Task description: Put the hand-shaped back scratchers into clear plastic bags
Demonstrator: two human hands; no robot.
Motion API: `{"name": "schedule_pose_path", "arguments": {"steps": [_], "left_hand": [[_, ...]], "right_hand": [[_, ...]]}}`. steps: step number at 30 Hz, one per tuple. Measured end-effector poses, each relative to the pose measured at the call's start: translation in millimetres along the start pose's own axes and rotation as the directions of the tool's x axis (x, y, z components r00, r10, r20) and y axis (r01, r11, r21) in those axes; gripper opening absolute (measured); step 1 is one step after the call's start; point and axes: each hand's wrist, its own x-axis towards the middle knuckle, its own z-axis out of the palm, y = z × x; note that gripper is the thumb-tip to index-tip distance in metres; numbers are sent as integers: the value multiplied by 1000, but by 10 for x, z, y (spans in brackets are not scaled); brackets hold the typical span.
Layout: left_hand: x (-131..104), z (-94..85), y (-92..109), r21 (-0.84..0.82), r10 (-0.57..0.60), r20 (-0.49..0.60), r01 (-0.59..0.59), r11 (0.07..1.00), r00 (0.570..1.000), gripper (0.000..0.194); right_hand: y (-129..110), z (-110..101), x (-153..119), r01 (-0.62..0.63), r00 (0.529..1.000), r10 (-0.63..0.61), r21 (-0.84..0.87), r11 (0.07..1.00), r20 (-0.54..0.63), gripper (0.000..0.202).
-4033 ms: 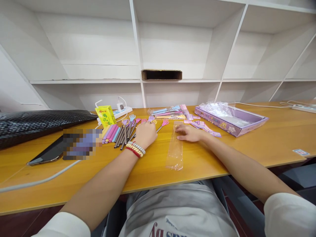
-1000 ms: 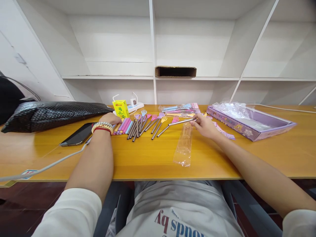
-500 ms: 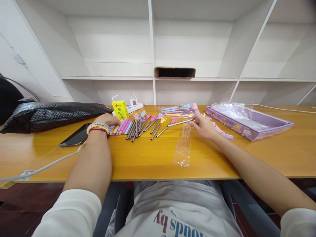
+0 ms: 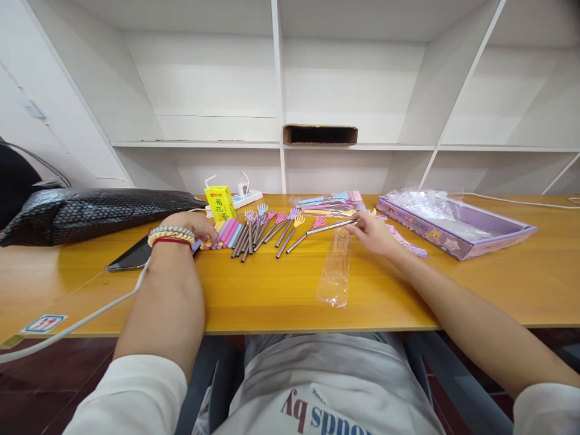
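Observation:
My left hand (image 4: 199, 227) is at the left end of a row of pastel handles (image 4: 229, 233), its fingers bent down; whether it grips one is hidden. My right hand (image 4: 369, 231) pinches the end of a thin metal rod (image 4: 333, 226), which slants down to the left. Right of the handles lie several metal rods with coloured claw-shaped heads, among them a yellow one (image 4: 299, 222) and a pink one (image 4: 319, 222). Below my right hand a clear plastic sleeve (image 4: 334, 272) lies flat on the wooden table (image 4: 263, 302).
A yellow drink carton (image 4: 220, 203) stands behind the handles, near a white power strip (image 4: 247, 197). The phone (image 4: 131, 254) and black bubble wrap package (image 4: 90, 211) lie left. Packaged claw sticks (image 4: 328, 202) are at the back; a purple box (image 4: 471, 241) holding clear plastic sits right.
My left hand has shifted slightly left, showing more of its fingers. The white cable beside it has moved lower. My right hand and its rod have hardly moved.

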Motion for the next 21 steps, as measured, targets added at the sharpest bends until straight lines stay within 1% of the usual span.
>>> {"name": "schedule_pose_path", "arguments": {"steps": [2,3,6,10,14,17,21], "left_hand": [[4,-4,20,70,-36,134,27,997,990,15],[7,-8,29,101,-68,194,49,994,979,15],[10,-15,44,125,-78,167,58,991,983,20],[39,-6,23,104,-64,144,49,993,988,29],[123,16,-16,113,-83,155,66,991,984,35],[154,27,-28,126,-90,169,69,990,981,35],[98,13,-18,127,-79,127,63,990,989,29]], "right_hand": [[3,0,0,-2,1000,2,4,1000,3,27],[4,0,1,-4,1000,4,7,1000,7,27],[3,-5,5,-13,1000,12,23,1000,27,27],[-10,-14,9,-13,999,12,26,1000,32,25],[-10,-13,8,-19,999,18,29,999,33,24],[0,-5,7,-15,999,14,24,1000,34,23],[4,-4,7,-6,999,5,30,1000,44,22]]}}
